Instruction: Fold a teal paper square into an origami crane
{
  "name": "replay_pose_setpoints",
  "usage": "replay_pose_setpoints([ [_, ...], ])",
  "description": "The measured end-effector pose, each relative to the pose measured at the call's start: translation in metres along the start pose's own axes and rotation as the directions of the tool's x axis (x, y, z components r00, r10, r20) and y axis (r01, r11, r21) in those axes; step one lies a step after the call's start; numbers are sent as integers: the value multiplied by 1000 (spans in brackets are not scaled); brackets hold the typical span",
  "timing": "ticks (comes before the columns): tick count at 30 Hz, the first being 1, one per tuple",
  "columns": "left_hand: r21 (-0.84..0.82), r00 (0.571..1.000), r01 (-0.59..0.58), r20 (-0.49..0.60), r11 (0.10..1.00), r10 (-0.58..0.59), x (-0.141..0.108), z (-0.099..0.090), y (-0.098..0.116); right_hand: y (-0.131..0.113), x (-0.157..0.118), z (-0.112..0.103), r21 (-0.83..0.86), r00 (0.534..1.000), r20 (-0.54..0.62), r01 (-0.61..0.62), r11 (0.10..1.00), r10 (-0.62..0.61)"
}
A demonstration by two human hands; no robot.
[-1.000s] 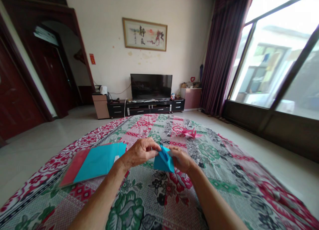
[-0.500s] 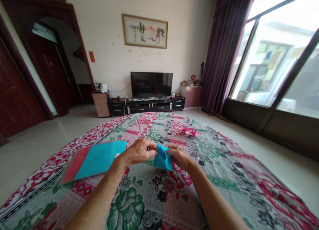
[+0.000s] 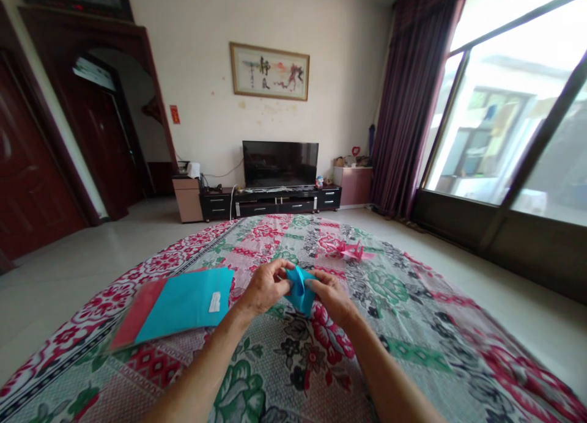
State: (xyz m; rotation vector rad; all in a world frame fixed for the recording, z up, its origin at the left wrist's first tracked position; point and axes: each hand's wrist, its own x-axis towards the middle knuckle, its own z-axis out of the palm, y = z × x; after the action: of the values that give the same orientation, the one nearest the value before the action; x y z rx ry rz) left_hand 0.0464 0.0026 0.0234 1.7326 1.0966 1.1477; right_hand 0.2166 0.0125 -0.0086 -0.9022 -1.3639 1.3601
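A small folded piece of blue paper point(image 3: 301, 297) is held up between my two hands, above the patterned cloth. My left hand point(image 3: 268, 285) pinches its left edge between thumb and fingers. On the other side, my right hand point(image 3: 333, 293) grips the right edge, thumb toward me. A fold stands up in the middle of the paper, with a hollow showing beside it. Left of my left hand lies a clear packet of blue and red paper sheets point(image 3: 183, 304) with a small white label. Beyond my right hand rests a folded pink paper figure point(image 3: 353, 250) with pointed tips.
A round table covered by a flowered cloth point(image 3: 403, 325) spreads under my arms. Past its far edge stand a low black TV cabinet point(image 3: 261, 208) and a television point(image 3: 280, 164). Purple curtains point(image 3: 398, 105) and a large window are at the right, dark red doors at the left.
My left hand has shifted right along the blue paper, and the paper has turned and bulged open slightly. The view has tilted up a little, and the packet's white label shows more fully.
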Motion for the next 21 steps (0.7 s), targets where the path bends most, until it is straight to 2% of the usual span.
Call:
replay_pose_setpoints([
  [4,-61,999,-30,-20,998,29,0,3,-2,0,0,1,22,999,-20,33,999,-33],
  [10,-141,999,-8,-39,990,2,-1,3,-2,-1,-1,4,17,998,-21,58,998,-57],
  [16,-120,988,19,-152,993,-38,0,8,0,0,-1,5,49,999,-16,46,998,-45],
  [21,-125,957,59,-274,990,-91,0,12,2,2,-1,8,90,999,-36,20,996,-17],
])
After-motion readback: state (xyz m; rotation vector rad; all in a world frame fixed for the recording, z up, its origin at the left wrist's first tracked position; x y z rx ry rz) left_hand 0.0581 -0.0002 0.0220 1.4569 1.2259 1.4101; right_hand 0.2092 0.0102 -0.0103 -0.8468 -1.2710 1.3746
